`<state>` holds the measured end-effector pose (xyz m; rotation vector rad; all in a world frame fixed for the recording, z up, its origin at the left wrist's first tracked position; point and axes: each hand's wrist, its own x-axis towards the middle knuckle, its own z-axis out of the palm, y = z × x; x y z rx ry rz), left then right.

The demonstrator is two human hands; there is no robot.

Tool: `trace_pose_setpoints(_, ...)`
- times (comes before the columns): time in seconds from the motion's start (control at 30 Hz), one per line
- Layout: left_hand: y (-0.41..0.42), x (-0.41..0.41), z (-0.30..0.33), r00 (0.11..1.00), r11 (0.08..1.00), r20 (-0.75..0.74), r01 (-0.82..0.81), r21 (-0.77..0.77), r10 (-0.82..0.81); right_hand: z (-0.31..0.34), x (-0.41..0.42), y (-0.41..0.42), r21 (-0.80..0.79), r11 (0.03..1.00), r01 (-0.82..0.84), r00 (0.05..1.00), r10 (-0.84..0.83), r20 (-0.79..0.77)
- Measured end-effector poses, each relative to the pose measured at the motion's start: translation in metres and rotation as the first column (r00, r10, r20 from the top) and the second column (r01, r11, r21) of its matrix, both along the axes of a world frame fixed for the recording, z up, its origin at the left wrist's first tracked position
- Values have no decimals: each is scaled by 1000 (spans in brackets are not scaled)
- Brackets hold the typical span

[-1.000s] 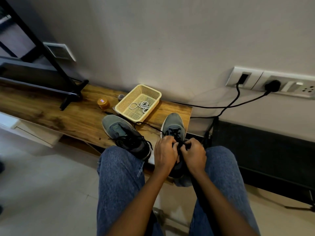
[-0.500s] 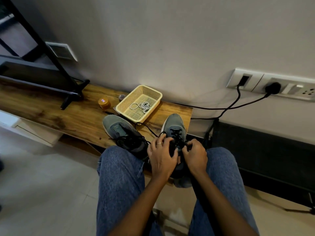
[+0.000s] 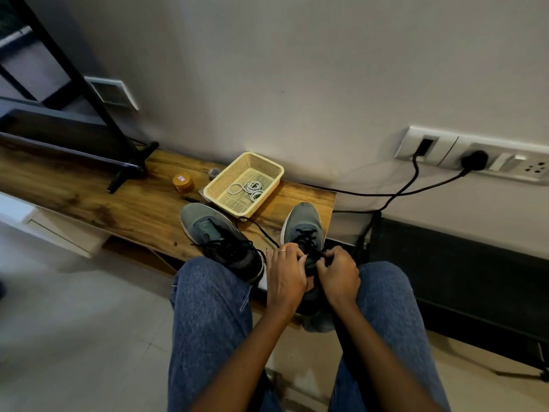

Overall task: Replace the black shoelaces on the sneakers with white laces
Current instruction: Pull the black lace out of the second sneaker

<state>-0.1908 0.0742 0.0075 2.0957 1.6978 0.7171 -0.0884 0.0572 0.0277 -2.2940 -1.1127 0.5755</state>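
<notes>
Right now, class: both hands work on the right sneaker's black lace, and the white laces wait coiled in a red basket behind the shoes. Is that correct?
Not quite. The basket is pale yellow, not red, as the head view shows. The rest holds: left hand and right hand work the black lace of the right sneaker, with white laces coiled inside.

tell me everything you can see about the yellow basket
The basket is a small, pale yellow rectangular tray of perforated plastic mesh with a solid rolled rim and sloped walls. It sits flat on the wooden shelf near the wall, turned at an angle, beyond the two sneakers. Coiled white laces lie loose on its floor. Its near corner is close to a black lace; contact is unclear. Neither hand touches it.
</notes>
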Motion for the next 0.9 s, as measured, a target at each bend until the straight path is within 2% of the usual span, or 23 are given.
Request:
trace_pose_setpoints(0.13,-10,-12,-3,996,999,77,-50,-22,52,-1,-1,0,10,1000,-4,1000,4,-1)
trace_pose_setpoints(0.27,-12,-11,0,993,996,89,-67,-57,72,-1,0,0,-11,1000,-16,1000,17,15)
trace_pose_setpoints(0.4,3,0,5,991,1000,-130,26,-5,-27,-1,2,0,-15,999,-43,999,44,8)
trace_pose_setpoints(0.47,9,5,3,972,997,-221,67,-39,-74,-2,2,0,-7,998,-58,998,58,14)
trace_pose_setpoints(0.67,13,9,6,969,999,-242,51,2,-49,-4,2,-1,28,997,-65,997,64,40)
trace_pose_setpoints(0.8,8,10,3,982,996,-178,75,37,-68,-6,-1,0,29,997,-68,996,66,65)
trace_pose_setpoints(0.9,-2,5,6,997,996,63,53,-75,-49,-7,3,1,13,1000,-23,998,22,60)
